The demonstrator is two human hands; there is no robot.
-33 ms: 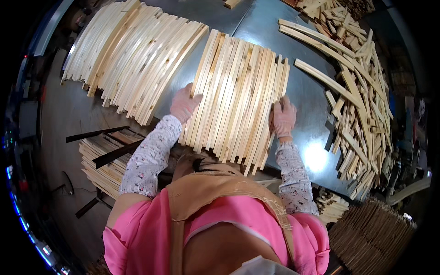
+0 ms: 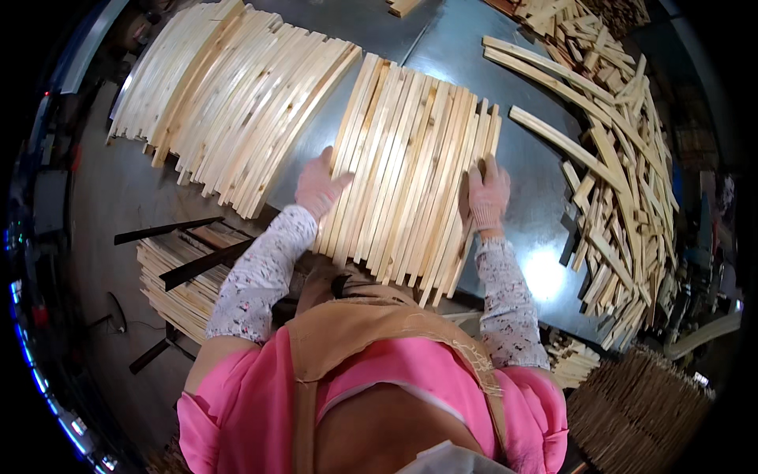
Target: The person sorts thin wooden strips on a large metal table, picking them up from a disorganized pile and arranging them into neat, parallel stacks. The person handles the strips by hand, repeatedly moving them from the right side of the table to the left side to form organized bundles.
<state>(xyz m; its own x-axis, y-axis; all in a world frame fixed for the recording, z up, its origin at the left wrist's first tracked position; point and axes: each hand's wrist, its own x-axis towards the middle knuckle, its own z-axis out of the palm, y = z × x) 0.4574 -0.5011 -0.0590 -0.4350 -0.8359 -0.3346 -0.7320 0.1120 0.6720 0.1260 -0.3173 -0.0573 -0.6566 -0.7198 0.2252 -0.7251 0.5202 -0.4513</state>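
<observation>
A flat batch of pale wooden slats [image 2: 410, 170] lies on the grey metal tabletop [image 2: 450, 47], its near ends overhanging the tabletop's front edge by the person's apron. Bare metal shows beyond its far ends and in narrow strips on either side, between a larger fan of slats [image 2: 229, 103] on the left and a loose heap of offcuts [image 2: 624, 182] on the right. The slats run lengthwise away from the person, leaning slightly right. The gloved left hand [image 2: 318, 188] and right hand [image 2: 488, 196] press flat, fingers extended, against the batch's two long sides.
</observation>
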